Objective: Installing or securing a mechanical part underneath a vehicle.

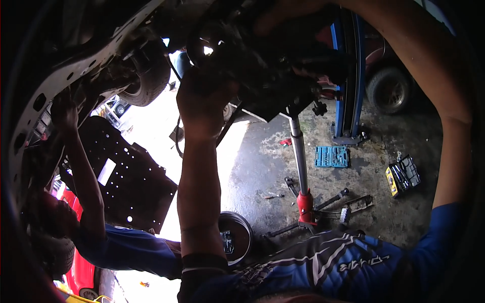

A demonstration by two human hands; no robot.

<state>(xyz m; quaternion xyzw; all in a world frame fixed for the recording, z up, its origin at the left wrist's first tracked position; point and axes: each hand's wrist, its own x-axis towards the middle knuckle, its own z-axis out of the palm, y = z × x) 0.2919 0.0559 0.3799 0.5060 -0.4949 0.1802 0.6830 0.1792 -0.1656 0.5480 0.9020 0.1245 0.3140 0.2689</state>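
Overhead, a dark mechanical assembly (268, 65) sits in deep shadow above the top of a tall jack (299, 161) with a silver post and red base. My left hand (207, 103) is raised to the left side of this assembly, with its fingers curled in against it. Shadow hides what they grip. My right arm arcs over from the right, and my right hand (283, 15) reaches behind the top of the assembly. Its fingers are lost in the dark.
At left, a co-worker's hand (64, 113) reaches up to the vehicle frame (65, 76). A dark perforated plate (121, 177) hangs nearby. A blue lift post (347, 76), a teal socket set (332, 156), an open toolbox (402, 175) and a round black pan (245, 222) stand around.
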